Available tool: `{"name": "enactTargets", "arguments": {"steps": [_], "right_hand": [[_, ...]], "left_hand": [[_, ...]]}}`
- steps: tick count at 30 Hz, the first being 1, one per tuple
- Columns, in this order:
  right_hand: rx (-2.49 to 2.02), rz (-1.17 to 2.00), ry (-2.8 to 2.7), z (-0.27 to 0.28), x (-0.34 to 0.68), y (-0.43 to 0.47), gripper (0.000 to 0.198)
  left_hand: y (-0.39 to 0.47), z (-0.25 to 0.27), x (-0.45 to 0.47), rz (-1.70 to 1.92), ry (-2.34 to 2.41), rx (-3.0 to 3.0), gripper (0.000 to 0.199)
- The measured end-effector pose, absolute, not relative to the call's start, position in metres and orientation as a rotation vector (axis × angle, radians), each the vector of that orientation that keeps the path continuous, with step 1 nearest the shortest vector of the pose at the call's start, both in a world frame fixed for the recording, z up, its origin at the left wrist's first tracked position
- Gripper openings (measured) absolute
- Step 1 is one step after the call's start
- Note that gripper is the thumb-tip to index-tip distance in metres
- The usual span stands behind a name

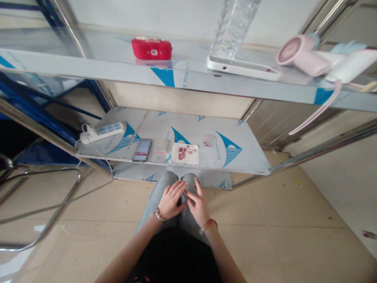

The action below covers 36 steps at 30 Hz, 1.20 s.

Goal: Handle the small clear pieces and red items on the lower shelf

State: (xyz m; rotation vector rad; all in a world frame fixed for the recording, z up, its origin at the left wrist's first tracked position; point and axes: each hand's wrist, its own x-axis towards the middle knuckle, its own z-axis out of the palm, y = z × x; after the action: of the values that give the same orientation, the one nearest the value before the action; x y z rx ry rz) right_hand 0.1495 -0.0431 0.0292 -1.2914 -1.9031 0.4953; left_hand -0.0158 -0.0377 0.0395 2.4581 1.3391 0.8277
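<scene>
On a clock face centred on the two hands, with twelve straight ahead, the upper shelf (103, 47) spans the far side, and below it the film-covered desk (147, 124) reaches from ten to two. A white power strip (101, 133) lies at ten. The left hand (171, 199) is flat over the lap (154, 194), fingers straight and close together; the right hand (198, 206) is loosely spread, its fingertips meeting or nearly meeting the left's. Neither visibly holds anything, though the palms are hidden. At twelve, near the desk's front edge, lies a white sheet (192, 158), with a clear packet (161, 146) just beside it at eleven and a smaller packet (207, 140) apart at one. On the sheet sit small red pieces (182, 152); bits this slight seem best handled with a gentle fingertip pinch, one hand steadying the sheet, since a careless brush could sweep them off the edge.
</scene>
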Motion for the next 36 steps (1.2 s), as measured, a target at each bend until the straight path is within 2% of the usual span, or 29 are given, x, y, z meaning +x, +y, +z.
{"name": "enactTargets", "arguments": {"steps": [5, 12, 16, 21, 27, 30, 33, 36], "right_hand": [[-1.319, 0.443, -1.975, 0.050, 0.154, -0.034, 0.021], [-1.514, 0.437, -1.989, 0.065, 0.157, -0.024, 0.026], [-1.471, 0.537, -1.958, 0.067, 0.153, -0.019, 0.028], [-1.305, 0.818, -1.944, 0.077, 0.149, -0.006, 0.022], [-1.235, 0.924, -1.948, 0.089, 0.150, 0.018, 0.012], [-1.174, 1.017, -1.920, 0.092, 0.149, 0.027, 0.008], [-1.135, 1.064, -1.817, 0.094, 0.152, 0.041, 0.013], [-1.203, 0.935, -1.628, 0.085, 0.163, 0.074, 0.020]], "left_hand": [[-0.029, 0.058, 0.000, 0.878, 1.272, 2.489, 0.048], [-0.023, 0.074, 0.002, 0.816, 1.219, 2.621, 0.055], [-0.017, 0.076, -0.006, 0.868, 1.209, 2.613, 0.048], [-0.006, 0.083, -0.015, 0.986, 1.173, 2.447, 0.040], [0.003, 0.088, -0.017, 0.933, 1.216, 2.233, 0.058], [0.008, 0.087, -0.018, 0.947, 1.232, 2.113, 0.059], [0.016, 0.084, -0.022, 1.033, 1.284, 1.950, 0.050], [0.028, 0.078, -0.028, 1.132, 1.389, 1.697, 0.047]]}}
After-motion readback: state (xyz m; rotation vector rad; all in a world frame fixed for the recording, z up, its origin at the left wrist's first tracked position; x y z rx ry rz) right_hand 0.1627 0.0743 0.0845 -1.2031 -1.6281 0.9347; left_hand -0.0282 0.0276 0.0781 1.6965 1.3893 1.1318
